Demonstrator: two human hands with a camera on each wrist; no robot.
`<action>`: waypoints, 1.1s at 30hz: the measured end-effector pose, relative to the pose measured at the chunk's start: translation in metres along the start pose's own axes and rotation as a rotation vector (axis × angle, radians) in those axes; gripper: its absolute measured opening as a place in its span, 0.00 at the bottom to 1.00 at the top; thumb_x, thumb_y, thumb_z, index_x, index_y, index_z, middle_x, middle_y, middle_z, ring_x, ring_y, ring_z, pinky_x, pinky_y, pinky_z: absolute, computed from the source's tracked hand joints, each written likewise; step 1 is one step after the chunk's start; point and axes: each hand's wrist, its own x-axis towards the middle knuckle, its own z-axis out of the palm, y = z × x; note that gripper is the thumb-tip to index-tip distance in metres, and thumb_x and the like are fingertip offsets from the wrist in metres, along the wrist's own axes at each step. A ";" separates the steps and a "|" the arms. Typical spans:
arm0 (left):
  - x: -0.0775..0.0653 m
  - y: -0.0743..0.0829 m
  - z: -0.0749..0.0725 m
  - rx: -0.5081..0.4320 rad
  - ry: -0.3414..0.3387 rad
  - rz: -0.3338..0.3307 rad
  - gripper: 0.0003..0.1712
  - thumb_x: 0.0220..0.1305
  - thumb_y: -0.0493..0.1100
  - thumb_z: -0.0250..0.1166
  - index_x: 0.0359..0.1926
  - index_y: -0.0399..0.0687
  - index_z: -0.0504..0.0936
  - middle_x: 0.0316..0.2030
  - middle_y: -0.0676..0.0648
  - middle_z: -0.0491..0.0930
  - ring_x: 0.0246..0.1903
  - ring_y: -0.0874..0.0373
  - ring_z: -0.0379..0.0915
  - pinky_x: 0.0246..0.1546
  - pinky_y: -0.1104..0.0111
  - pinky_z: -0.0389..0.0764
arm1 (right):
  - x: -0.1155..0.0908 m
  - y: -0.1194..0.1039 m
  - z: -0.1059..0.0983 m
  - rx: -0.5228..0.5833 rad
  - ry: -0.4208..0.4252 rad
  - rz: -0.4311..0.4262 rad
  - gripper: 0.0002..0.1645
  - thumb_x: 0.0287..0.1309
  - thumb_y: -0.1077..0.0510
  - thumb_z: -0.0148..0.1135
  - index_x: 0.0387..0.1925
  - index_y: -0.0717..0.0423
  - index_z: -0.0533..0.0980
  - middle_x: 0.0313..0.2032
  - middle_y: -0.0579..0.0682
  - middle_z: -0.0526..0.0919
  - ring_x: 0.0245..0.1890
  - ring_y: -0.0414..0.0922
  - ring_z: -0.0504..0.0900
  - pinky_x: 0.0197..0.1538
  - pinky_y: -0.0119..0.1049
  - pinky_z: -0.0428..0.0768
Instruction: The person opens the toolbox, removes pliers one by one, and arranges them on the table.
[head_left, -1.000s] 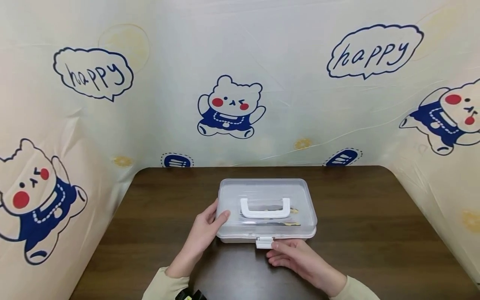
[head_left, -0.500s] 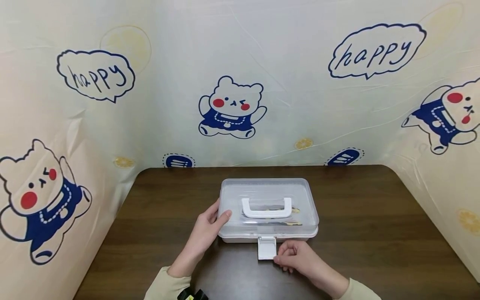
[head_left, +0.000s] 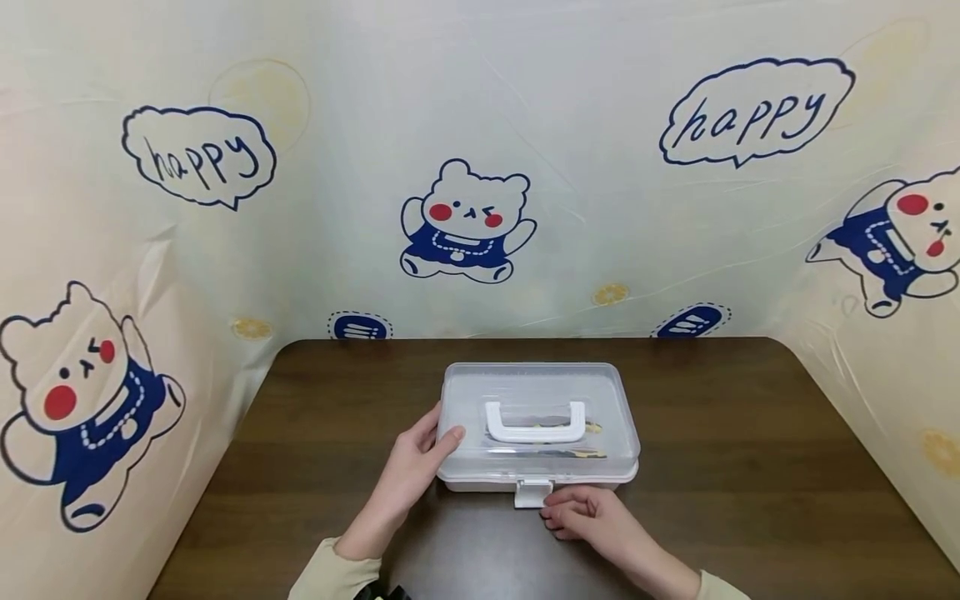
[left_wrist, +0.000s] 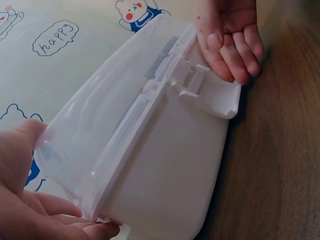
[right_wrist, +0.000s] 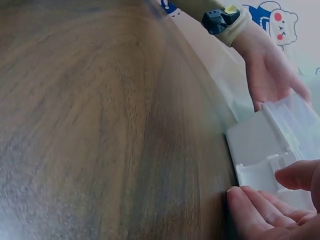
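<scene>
Steadying a lidded box (head_left: pixel 540 417), left hand (head_left: pixel 412 467).

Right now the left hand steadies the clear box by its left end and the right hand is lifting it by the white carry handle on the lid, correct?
Not quite. The left hand does steady the clear box at its left end, but the right hand is down at the white latch on the front edge, not on the carry handle, which nothing touches. The head view shows this.
</scene>
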 end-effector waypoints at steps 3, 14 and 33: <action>-0.001 -0.001 0.000 -0.010 0.009 -0.003 0.40 0.73 0.48 0.68 0.77 0.37 0.64 0.73 0.35 0.67 0.72 0.46 0.65 0.65 0.64 0.73 | -0.001 0.001 0.000 0.019 -0.015 -0.014 0.21 0.73 0.64 0.57 0.54 0.83 0.74 0.49 0.69 0.86 0.45 0.42 0.87 0.48 0.35 0.87; -0.003 -0.006 -0.004 -0.008 -0.021 -0.010 0.42 0.73 0.52 0.67 0.79 0.40 0.63 0.75 0.37 0.66 0.73 0.45 0.65 0.68 0.53 0.72 | -0.013 -0.003 -0.018 0.010 -0.021 -0.027 0.26 0.75 0.62 0.57 0.58 0.86 0.69 0.52 0.72 0.84 0.48 0.41 0.87 0.51 0.35 0.86; -0.008 -0.019 -0.024 0.042 -0.161 0.059 0.53 0.61 0.37 0.77 0.81 0.39 0.57 0.79 0.40 0.57 0.76 0.47 0.56 0.67 0.66 0.69 | -0.043 -0.019 -0.075 -0.199 0.074 0.005 0.26 0.75 0.58 0.60 0.58 0.82 0.73 0.51 0.69 0.85 0.47 0.44 0.88 0.52 0.36 0.86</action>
